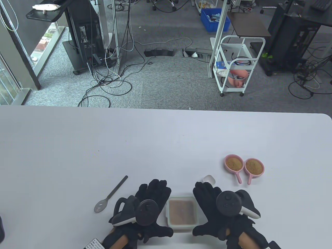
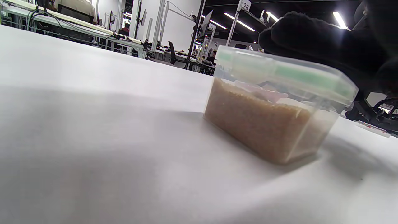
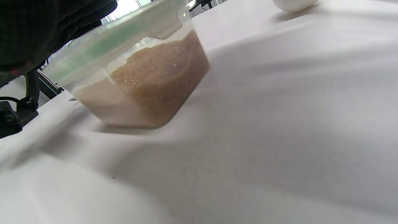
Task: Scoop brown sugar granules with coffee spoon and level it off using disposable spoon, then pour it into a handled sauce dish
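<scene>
A clear plastic box of brown sugar (image 1: 181,212) stands near the table's front edge, its lid with a green seal (image 2: 279,73) on top. My left hand (image 1: 153,194) lies just left of the box and my right hand (image 1: 207,197) just right of it. Both hands have their fingers stretched forward, and each thumb sits by a front corner of the box. A metal coffee spoon (image 1: 111,194) lies left of my left hand. The white disposable spoon (image 1: 209,179) peeks out beyond my right fingertips. Two pink handled sauce dishes (image 1: 233,163) (image 1: 254,166) hold sugar at the right.
The white table (image 1: 103,145) stretches wide to the left and far side. Its far edge borders a carpeted floor with cables and a white cart (image 1: 234,67). The box (image 3: 149,84) and my left hand (image 3: 40,28) fill the right wrist view.
</scene>
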The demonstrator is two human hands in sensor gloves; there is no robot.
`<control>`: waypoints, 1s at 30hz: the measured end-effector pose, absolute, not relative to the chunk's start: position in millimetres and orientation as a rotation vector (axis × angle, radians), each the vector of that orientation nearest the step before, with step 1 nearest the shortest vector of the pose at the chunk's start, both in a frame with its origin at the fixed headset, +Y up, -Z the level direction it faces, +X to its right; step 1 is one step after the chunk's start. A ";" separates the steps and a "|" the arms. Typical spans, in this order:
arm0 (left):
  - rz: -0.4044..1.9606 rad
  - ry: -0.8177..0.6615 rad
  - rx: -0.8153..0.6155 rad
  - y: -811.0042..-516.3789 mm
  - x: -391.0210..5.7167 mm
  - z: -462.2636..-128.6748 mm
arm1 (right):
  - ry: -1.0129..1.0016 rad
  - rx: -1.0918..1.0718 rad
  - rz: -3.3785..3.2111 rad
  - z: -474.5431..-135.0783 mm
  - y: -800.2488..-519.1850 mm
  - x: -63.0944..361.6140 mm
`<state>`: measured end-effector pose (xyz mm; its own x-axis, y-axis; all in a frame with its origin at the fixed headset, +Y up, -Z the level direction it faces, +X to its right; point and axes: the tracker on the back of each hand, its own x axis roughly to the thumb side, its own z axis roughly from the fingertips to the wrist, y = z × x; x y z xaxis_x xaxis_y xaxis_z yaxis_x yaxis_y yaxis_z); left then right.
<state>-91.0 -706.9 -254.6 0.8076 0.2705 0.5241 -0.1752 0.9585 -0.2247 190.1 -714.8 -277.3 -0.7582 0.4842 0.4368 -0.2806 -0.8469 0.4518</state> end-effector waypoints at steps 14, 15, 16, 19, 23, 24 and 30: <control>0.217 -0.599 -0.201 -707.6 -92.0 -256.5 | 0.507 0.773 2.607 -278.3 -713.7 190.2; 0.221 -0.601 -0.200 -707.1 -92.6 -256.6 | 0.513 0.771 2.603 -278.2 -714.2 189.7; 0.228 -0.602 -0.198 -706.5 -93.0 -256.5 | 0.519 0.771 2.602 -278.1 -714.6 189.3; 0.236 -0.604 -0.190 -703.7 -93.7 -256.2 | 0.532 0.763 2.604 -278.3 -716.7 188.0; 0.229 -0.606 -0.179 -701.9 -93.9 -256.2 | 0.546 0.757 2.620 -279.2 -718.0 187.5; 0.229 -0.606 -0.178 -702.1 -94.0 -256.3 | 0.546 0.756 2.624 -279.3 -717.7 187.6; 0.244 -0.598 -0.184 -702.8 -95.6 -257.7 | 0.528 0.755 2.626 -279.1 -715.4 188.1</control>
